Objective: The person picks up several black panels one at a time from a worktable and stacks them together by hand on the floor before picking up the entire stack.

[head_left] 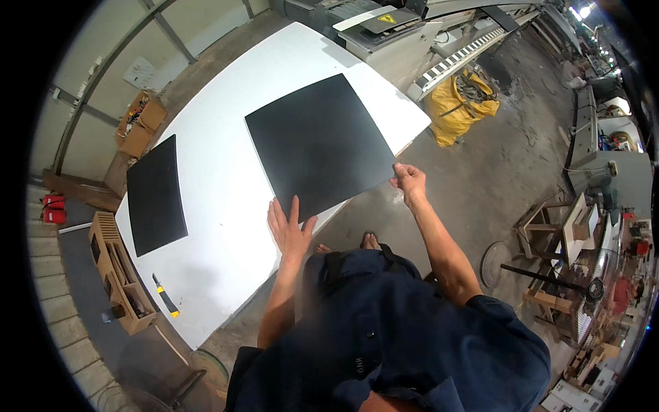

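A large black rectangular panel [319, 141] lies on the white tabletop [213, 199] in front of me. My left hand [290, 230] rests at its near left corner, fingers spread, the fingertips over the edge. At the near right corner, my right hand [410, 182] pinches the panel between thumb and curled fingers. That corner reaches the table's near edge. A second, smaller black panel [156, 196] lies flat farther left on the table. Closer to me on that side is a yellow and black utility knife [165, 296], away from both hands.
A machine with a warning label [384, 26] stands beyond the table. Right of it, a yellow sack [456, 106] sits on the floor. A wooden compartment box [120, 275] adjoins the table's left edge, and a cardboard box [141, 123] stands behind. A pedestal fan [592, 288] is at right.
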Available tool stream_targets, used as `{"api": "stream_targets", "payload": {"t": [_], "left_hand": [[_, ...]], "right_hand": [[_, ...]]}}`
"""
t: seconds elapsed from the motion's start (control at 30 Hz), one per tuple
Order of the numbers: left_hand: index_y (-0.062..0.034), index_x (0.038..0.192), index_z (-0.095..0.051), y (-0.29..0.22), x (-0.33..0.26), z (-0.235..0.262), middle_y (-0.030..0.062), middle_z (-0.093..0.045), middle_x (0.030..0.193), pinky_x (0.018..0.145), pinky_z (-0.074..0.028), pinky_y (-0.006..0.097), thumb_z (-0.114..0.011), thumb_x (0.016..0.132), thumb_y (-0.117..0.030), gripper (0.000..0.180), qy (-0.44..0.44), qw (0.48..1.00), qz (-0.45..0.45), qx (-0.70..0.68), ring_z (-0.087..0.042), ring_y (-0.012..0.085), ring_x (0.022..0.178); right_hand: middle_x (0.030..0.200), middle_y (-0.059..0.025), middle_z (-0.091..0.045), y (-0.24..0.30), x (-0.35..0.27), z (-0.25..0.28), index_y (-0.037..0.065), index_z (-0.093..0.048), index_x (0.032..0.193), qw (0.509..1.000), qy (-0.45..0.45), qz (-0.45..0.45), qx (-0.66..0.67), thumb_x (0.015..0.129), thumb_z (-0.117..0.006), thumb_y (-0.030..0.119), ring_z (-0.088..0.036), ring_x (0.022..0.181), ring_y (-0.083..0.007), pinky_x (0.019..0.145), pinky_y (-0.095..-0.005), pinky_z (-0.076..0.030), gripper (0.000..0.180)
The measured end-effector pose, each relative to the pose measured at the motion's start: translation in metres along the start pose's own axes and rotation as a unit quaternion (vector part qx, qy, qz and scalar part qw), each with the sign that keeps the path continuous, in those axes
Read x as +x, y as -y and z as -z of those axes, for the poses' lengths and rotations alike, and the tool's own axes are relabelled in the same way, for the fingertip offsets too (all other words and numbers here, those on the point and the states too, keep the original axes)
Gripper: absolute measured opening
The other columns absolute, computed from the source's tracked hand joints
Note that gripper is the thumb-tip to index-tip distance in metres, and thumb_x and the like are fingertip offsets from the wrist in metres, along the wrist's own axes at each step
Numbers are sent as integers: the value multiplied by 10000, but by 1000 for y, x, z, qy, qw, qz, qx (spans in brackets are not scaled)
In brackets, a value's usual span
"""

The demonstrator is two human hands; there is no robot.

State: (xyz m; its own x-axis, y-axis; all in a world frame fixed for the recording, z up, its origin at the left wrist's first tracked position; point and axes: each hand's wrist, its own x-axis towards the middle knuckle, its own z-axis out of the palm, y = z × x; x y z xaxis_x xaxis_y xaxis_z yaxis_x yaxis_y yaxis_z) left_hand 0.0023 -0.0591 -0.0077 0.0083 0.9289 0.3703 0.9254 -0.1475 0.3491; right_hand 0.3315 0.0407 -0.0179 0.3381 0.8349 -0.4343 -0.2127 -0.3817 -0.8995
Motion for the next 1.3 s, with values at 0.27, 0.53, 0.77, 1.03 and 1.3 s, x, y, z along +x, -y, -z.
{"api": "stream_targets", "payload": {"t": [0.27,0.53,0.77,1.03,1.3], "left_hand": [[-100,1384,-491,17,-9,-11,296,-339,1455,1079,-288,563,-738,796,-381,697,-7,999,15,-42,-314,467,1343],[109,1326,-449,-27,-26,12,276,-372,1456,1170,-174,512,-670,846,-295,665,141,985,-76,-56,-286,401,1402],[40,1438,-352,-7,39,-19,228,-263,1537,1185,-84,502,-498,921,-527,781,133,990,-51,5,-174,337,1458],[-70,1438,-417,33,88,-19,134,-275,1555,1181,-102,516,-496,935,-506,671,134,983,-122,12,-187,310,1455],[-68,1376,-494,58,101,-27,276,-306,1489,1120,-170,616,-567,921,-391,563,34,994,72,76,-231,473,1395]], "right_hand": [[818,-89,-645,-8,-7,-2,-19,-603,907,999,33,-12,-12,904,-668,120,-640,697,-176,621,-294,-531,153],[801,-70,-660,-10,-6,0,56,-603,925,996,53,-51,-49,898,-679,169,-657,714,-173,626,-284,-520,139],[752,-48,-662,-3,-14,-1,86,-592,792,993,71,-47,-76,913,-661,195,-622,671,-137,610,-279,-478,177],[746,-81,-659,-25,-50,4,53,-610,783,989,68,-103,-79,900,-671,188,-636,645,-167,584,-296,-514,190],[834,-108,-710,-52,-124,-39,-25,-692,953,905,369,-79,-196,942,-612,238,-682,777,-196,682,-312,-541,276]]}}
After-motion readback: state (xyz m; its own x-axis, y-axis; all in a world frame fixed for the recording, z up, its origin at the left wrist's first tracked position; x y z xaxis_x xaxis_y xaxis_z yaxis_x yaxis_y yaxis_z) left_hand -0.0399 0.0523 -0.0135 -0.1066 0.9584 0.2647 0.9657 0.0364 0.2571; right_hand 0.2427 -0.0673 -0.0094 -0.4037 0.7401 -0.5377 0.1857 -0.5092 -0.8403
